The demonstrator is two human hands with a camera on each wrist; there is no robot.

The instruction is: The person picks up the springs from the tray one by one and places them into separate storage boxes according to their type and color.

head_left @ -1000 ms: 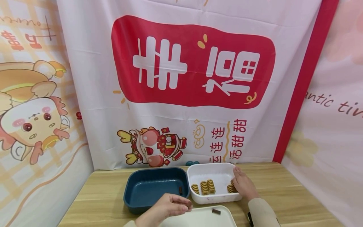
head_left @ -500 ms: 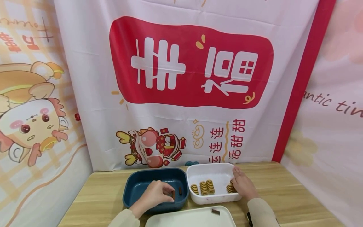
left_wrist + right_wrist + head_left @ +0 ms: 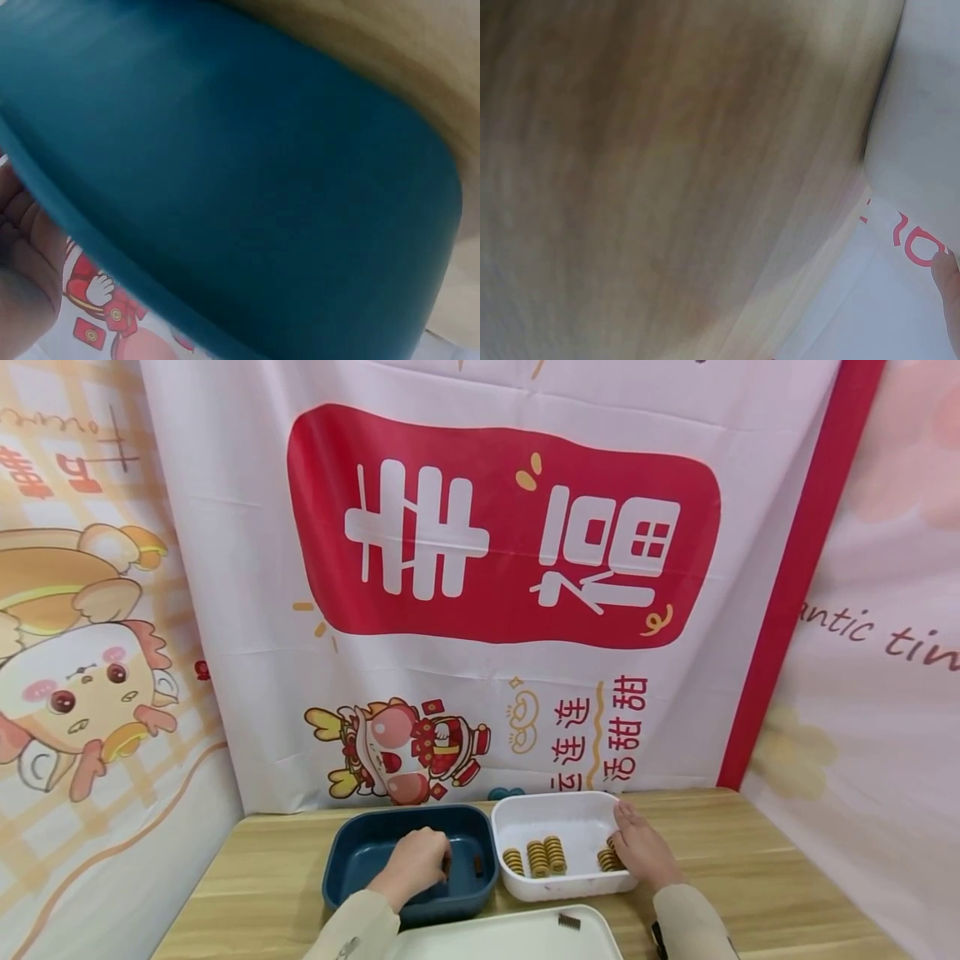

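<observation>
My left hand is down inside the dark blue plastic box, fingers curled round a small brown coil spring that they mostly hide. To its right, a second brown spring lies in the same box. My right hand holds the right rim of the white plastic box. Yellow-and-dark striped springs sit in that box, some of them partly covered by the hand. In the left wrist view, the blue box wall fills most of the frame.
A cream tray lies in front of the two boxes, with a dark brown spring on it. The boxes stand side by side on a wood-grain table. A printed white cloth hangs behind them.
My left hand has carried the brown spring from over the tray into the blue box and lowered it there. The right hand stays at the white box.
</observation>
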